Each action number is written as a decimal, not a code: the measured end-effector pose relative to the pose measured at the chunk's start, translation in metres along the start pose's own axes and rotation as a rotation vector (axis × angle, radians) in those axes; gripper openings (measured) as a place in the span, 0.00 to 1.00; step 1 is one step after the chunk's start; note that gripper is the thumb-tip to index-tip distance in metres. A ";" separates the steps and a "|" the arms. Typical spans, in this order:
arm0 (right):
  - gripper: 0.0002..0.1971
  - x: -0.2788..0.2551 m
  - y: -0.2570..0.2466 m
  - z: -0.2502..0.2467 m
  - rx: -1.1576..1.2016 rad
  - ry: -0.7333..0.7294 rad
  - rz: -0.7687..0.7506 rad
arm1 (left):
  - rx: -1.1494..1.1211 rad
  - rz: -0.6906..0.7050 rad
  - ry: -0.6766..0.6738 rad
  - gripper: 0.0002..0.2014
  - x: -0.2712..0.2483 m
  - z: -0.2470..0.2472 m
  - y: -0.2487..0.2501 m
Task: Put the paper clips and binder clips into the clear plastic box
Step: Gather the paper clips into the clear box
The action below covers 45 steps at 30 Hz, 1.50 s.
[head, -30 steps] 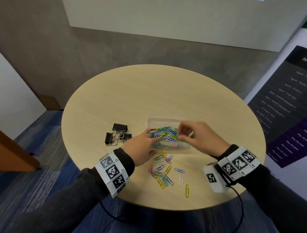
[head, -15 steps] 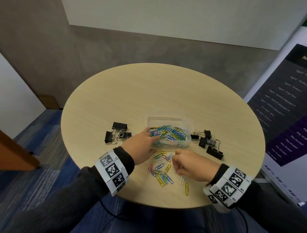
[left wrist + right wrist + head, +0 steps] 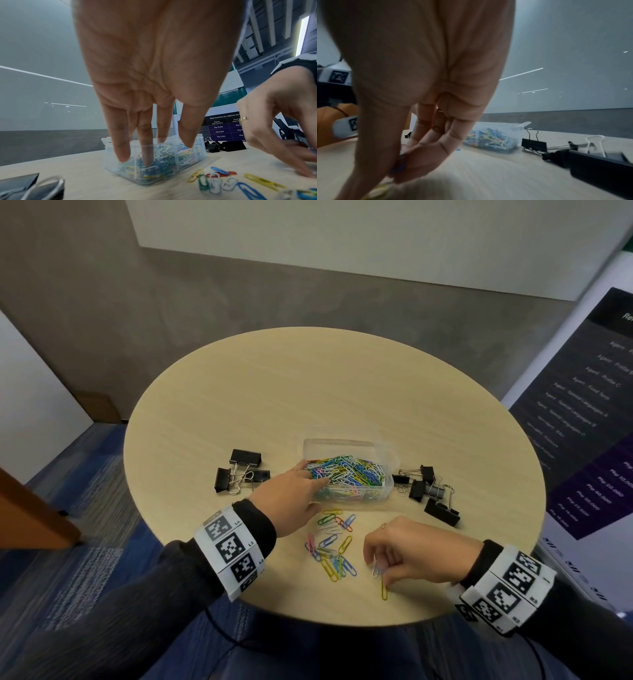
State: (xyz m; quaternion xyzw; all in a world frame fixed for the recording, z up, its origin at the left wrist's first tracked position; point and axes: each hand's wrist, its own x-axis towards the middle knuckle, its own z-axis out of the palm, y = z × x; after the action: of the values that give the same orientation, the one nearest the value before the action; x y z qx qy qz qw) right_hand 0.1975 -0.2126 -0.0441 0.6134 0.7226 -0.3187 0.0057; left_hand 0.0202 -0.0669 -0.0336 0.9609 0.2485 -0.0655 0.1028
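Right hand pinches a paper clip; left hand, fingers straight, steadies box.

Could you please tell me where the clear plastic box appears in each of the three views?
Head: clear plastic box sits mid-table, the left hand at its left end.
Left wrist: box at lower centre, fingers dipping into it.
Right wrist: box right of centre, behind the right hand.
Shared landmark: black binder clips beside the box.
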 end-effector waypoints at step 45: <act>0.36 0.045 -0.038 0.011 -0.171 0.202 0.069 | 0.023 0.032 -0.008 0.30 0.000 -0.003 -0.001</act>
State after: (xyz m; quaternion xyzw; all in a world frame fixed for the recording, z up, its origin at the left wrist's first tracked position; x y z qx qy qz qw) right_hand 0.1482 -0.1795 -0.0541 0.6643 0.7225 -0.1918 -0.0038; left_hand 0.0197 -0.0656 -0.0310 0.9656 0.2320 -0.0705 0.0936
